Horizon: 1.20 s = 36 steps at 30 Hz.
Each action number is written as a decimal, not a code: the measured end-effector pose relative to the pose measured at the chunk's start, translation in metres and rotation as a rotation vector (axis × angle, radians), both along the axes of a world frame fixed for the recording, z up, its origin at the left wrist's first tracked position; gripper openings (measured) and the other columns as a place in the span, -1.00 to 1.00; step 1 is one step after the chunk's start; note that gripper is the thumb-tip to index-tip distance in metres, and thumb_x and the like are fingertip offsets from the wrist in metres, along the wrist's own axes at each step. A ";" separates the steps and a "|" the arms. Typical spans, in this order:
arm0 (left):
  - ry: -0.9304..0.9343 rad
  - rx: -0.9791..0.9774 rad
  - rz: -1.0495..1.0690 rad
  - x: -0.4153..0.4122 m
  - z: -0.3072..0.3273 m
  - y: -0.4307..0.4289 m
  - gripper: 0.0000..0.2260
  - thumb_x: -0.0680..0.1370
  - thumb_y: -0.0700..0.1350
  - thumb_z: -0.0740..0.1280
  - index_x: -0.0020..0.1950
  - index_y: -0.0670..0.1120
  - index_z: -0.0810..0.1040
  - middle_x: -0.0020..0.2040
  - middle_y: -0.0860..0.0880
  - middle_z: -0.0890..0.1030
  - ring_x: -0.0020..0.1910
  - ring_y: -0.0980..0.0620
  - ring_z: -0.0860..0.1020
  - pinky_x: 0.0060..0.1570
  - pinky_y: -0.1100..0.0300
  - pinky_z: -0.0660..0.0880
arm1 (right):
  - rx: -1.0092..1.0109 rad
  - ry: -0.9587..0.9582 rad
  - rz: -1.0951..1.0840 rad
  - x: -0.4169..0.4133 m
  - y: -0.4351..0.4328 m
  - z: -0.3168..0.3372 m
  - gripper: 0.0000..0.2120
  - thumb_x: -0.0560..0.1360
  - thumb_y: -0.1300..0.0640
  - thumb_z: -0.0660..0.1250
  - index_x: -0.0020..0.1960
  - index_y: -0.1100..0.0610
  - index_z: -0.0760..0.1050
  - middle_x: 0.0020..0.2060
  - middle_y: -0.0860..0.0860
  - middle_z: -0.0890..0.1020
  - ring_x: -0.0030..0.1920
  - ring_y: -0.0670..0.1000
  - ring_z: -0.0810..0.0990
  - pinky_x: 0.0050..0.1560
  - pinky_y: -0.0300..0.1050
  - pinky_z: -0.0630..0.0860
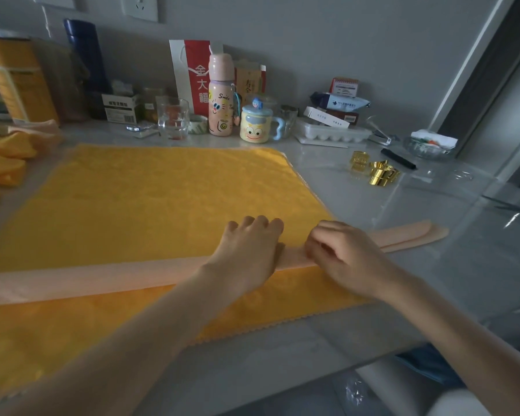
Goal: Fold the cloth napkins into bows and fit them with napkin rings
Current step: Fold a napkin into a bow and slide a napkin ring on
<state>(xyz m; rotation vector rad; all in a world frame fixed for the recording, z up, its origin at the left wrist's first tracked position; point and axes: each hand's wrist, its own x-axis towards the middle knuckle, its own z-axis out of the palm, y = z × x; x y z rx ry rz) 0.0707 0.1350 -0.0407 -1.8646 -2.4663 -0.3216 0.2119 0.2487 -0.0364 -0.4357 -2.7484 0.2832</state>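
A large yellow napkin (150, 205) lies spread flat on the grey table (373, 205). Across it runs a peach napkin (81, 280) folded into a long narrow strip, its right end reaching past the yellow cloth. My left hand (249, 244) rests on the strip near its middle with the fingers curled over its far edge. Just to the right, my right hand (339, 253) pinches the strip with bent fingers. Several gold napkin rings (376, 171) sit on the table at the far right, apart from both hands.
More yellow napkins (3, 163) are piled at the left edge. Along the back wall stand a glass (173, 121), a pink bottle (220, 100), a cartoon mug (257, 126), boxes, a white tray (332, 133) and a glass bowl (430, 145). A black pen (398, 159) lies beyond the rings.
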 end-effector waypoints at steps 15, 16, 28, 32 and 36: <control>-0.164 -0.164 0.057 -0.002 -0.014 0.005 -0.58 0.66 0.02 -0.12 0.52 -0.03 0.02 0.55 0.03 -0.02 0.53 0.03 -0.08 0.47 -0.08 -0.11 | -0.138 -0.377 -0.383 -0.020 0.013 -0.012 -0.47 0.62 -0.05 -0.05 0.55 0.03 -0.08 0.54 0.03 -0.08 0.52 0.01 -0.12 0.47 -0.07 -0.14; -0.177 -0.174 0.060 -0.002 -0.014 0.005 -0.57 0.66 0.03 -0.12 0.52 -0.03 0.02 0.56 0.03 -0.03 0.53 0.04 -0.09 0.47 -0.07 -0.13 | -0.129 -0.385 -0.408 -0.014 0.015 -0.013 -0.47 0.62 -0.05 -0.08 0.55 0.02 -0.10 0.54 0.03 -0.09 0.52 0.00 -0.14 0.47 -0.08 -0.16; -0.182 -0.196 0.048 -0.002 -0.014 0.006 -0.59 0.66 0.01 -0.13 0.51 -0.04 0.05 0.55 0.00 -0.05 0.53 0.00 -0.12 0.47 -0.07 -0.13 | -0.188 -0.445 -0.702 0.067 0.080 -0.022 -0.48 0.63 -0.11 -0.21 0.54 -0.01 -0.18 0.53 0.01 -0.17 0.52 -0.01 -0.20 0.46 0.02 -0.28; -0.136 -0.173 0.051 0.002 -0.011 0.004 -0.61 0.67 -0.02 -0.12 0.50 -0.04 0.06 0.53 -0.06 0.01 0.52 -0.04 -0.10 0.46 -0.12 -0.09 | -0.257 -0.451 -0.843 0.088 0.100 -0.017 -0.44 0.61 -0.18 -0.15 0.53 -0.03 -0.20 0.53 0.01 -0.20 0.52 0.01 -0.23 0.46 0.07 -0.29; -0.080 -0.021 -0.096 0.004 -0.009 0.005 -0.53 0.61 -0.24 0.12 0.45 0.08 0.09 0.50 -0.04 0.07 0.51 -0.03 -0.05 0.46 -0.11 -0.03 | -0.290 -0.363 -0.949 0.101 0.111 -0.011 -0.42 0.62 -0.16 -0.05 0.54 0.03 -0.12 0.54 0.07 -0.10 0.52 0.07 -0.17 0.46 0.12 -0.20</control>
